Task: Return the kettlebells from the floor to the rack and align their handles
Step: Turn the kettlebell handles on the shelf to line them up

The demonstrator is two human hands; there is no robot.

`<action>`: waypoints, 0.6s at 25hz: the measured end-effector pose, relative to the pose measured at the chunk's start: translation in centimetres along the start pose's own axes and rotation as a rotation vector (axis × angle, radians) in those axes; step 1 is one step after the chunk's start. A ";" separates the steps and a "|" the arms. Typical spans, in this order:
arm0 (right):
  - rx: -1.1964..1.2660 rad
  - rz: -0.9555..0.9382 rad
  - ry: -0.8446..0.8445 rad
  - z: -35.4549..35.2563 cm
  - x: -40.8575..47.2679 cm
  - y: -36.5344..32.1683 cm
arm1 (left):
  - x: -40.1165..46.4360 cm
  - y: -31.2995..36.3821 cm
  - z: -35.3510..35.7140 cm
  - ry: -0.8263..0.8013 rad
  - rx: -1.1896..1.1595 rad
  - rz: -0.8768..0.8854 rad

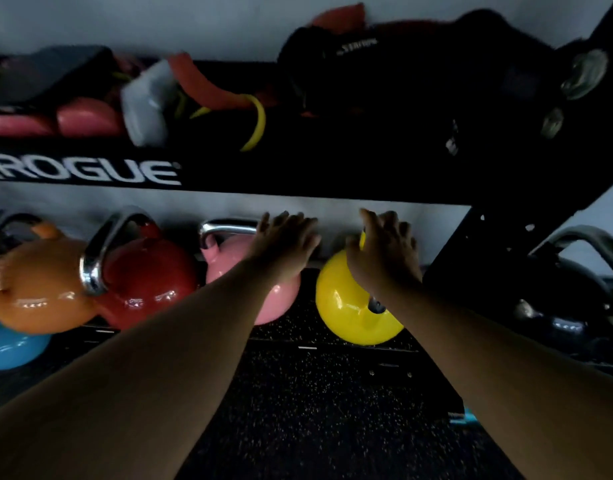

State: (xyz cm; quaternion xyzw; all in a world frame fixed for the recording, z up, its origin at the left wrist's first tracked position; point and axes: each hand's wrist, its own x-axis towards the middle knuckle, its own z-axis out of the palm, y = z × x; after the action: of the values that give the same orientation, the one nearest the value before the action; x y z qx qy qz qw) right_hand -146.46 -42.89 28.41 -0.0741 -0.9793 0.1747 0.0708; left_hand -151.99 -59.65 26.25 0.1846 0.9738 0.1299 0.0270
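A row of kettlebells sits on the lower shelf of a black rack [90,174]: orange [35,282], red [149,275], pink [229,265] and yellow [346,306]. My left hand [284,237] reaches over the pink kettlebell's chrome handle [225,226], fingers spread and apart. My right hand [384,251] covers the top of the yellow kettlebell, curled over its handle, which is hidden under the hand. The red kettlebell's chrome handle [101,251] is turned sideways toward the orange one.
A blue kettlebell [11,344] sits low at the left. A black kettlebell [568,313] stands right of the rack's upright [488,237]. The upper shelf holds pink weights [87,116], bands and dark bags. Speckled black rubber floor [315,410] lies below.
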 end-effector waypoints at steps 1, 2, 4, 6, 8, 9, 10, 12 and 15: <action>-0.031 -0.065 -0.022 -0.1 0.4 -1.4 | -0.6 -1.8 -1.1 0.043 0.026 -0.007; -0.050 -0.101 -0.052 0.3 0.7 -2.9 | -1.2 -3.6 -2.0 0.089 0.064 -0.010; -0.062 -0.109 -0.094 1.7 1.2 -5.6 | -2.3 -6.8 -3.5 0.144 0.050 -0.035; -0.028 -0.119 -0.140 3.2 1.5 -8.4 | -3.2 -9.9 -3.7 0.184 -0.039 -0.103; -0.009 -0.114 -0.158 4.8 1.8 -10.7 | -3.8 -12.7 -3.6 0.165 -0.199 -0.226; 0.003 -0.101 -0.169 5.7 2.0 -11.5 | -4.2 -13.7 -3.4 0.165 -0.302 -0.298; 0.019 -0.084 -0.177 6.5 2.4 -12.2 | -4.4 -14.4 -3.1 0.156 -0.404 -0.372; 0.101 -0.033 -0.220 7.6 3.4 -12.7 | -4.5 -13.8 -2.2 0.074 -0.589 -0.496; 0.237 0.080 -0.217 8.3 3.9 -13.6 | -3.4 -12.2 -1.0 0.061 -0.893 -0.603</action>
State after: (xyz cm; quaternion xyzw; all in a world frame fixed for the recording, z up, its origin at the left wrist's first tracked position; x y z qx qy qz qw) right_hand -153.24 -57.59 25.91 -0.0850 -0.9500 0.2984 -0.0341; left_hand -153.23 -72.10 23.97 -0.1364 0.8339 0.5232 0.1107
